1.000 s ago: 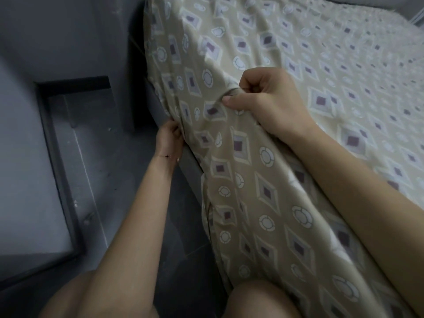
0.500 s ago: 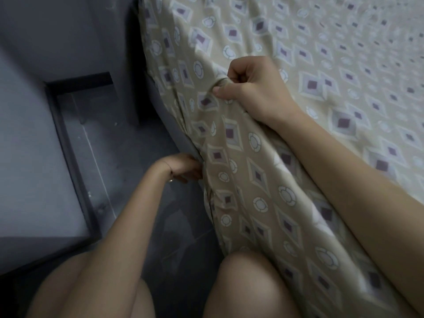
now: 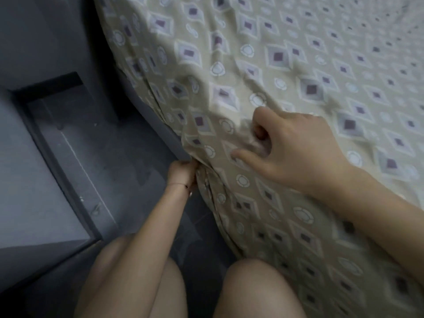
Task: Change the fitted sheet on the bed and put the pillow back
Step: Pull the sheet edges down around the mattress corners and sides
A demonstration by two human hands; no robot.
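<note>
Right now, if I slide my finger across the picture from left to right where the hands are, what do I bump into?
A pale grey surface → dark floor → left hand → patterned sheet, whose edge that hand grips → right hand, resting on the sheet.

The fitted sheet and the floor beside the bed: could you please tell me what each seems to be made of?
Fitted sheet: thin woven cloth, likely cotton or a blend, matte; it bunches into soft folds where the left hand grips its edge. Floor: dark grey tile, probably ceramic, smooth with a faint sheen; a pale grout line runs across it.
</note>
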